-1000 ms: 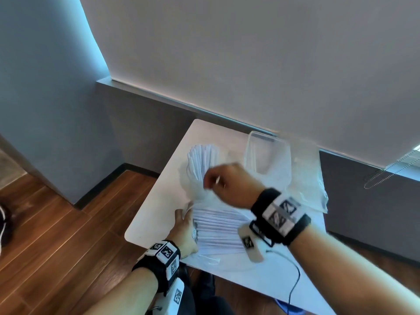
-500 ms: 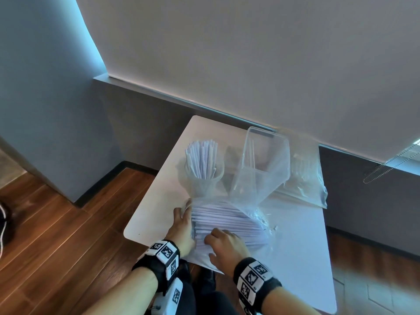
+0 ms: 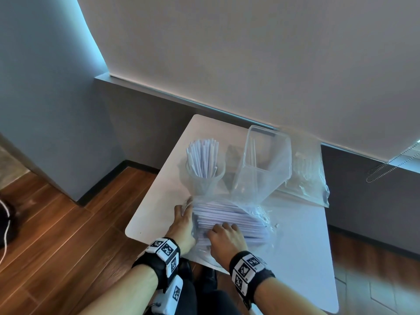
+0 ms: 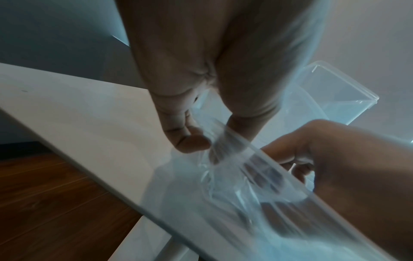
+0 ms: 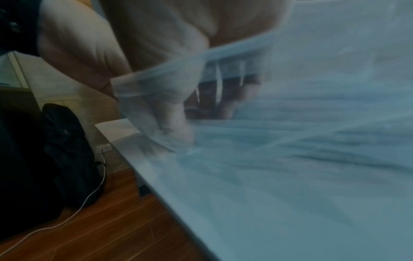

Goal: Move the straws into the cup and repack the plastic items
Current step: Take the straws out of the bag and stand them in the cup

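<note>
A clear cup stands upright on the white table, holding a bunch of white straws. In front of it lies a clear plastic bag with many more white straws lying flat inside. My left hand pinches the bag's open left edge between thumb and finger; the left wrist view shows that pinch. My right hand is inside the bag's mouth, its fingers curled over the near straws. In the right wrist view those fingers show blurred through the plastic.
A tall clear rectangular container stands right of the cup, touching the bag. A second clear bag lies at the table's back right. The table's near edge is at my wrists. A black backpack and a white cable lie on the wooden floor.
My right hand has come back from the cup, where it held a straw, down into the bag of straws. The left hand has kept its pinch on the bag's edge.
</note>
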{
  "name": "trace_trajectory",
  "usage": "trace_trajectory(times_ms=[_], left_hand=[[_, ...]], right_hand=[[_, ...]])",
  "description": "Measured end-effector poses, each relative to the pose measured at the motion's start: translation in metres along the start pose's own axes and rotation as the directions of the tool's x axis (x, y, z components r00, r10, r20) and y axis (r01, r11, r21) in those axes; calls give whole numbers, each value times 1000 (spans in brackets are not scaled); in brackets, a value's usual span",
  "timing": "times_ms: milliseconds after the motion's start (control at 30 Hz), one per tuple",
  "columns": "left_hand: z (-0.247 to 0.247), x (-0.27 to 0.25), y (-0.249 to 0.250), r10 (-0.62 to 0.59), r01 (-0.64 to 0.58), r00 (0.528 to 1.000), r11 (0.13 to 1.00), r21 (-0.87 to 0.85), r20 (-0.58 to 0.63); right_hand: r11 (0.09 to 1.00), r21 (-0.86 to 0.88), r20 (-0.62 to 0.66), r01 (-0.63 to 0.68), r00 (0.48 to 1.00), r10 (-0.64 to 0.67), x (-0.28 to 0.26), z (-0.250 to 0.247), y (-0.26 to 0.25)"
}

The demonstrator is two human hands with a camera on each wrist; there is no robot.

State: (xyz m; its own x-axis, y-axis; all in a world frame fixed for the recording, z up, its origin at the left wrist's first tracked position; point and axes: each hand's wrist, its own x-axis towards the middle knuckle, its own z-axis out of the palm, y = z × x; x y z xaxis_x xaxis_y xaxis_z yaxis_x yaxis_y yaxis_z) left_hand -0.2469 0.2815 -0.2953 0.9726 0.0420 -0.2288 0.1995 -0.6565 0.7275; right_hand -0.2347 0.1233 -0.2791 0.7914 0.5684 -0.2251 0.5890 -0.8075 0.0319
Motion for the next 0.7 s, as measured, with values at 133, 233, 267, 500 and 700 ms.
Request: trace_trajectory(times_ms=[133,233,267,500,700], left_hand=[[1,2,0,-9,9,1000,1000,4,-1],[2,2,-2,-13,13,1000,1000,5,0],[2,2,-2,-15,15,1000,1000,1,0],[3,1,-5,-10,10,1000,1000,2,2],[1,1,-2,-24,24,1000,1000,5,12]], right_hand=[[1000,-20,34,-11,999,11,2,-6,-3],[999,-45,15,15,1000,-14,2,-6,-6],[999,-51,8,16,1000,-15,1,-6,-6],[999,-41,43,-2,999,4,1,-5,-6],[999,-39,90,-25,996,28,-1,-9,-8]])
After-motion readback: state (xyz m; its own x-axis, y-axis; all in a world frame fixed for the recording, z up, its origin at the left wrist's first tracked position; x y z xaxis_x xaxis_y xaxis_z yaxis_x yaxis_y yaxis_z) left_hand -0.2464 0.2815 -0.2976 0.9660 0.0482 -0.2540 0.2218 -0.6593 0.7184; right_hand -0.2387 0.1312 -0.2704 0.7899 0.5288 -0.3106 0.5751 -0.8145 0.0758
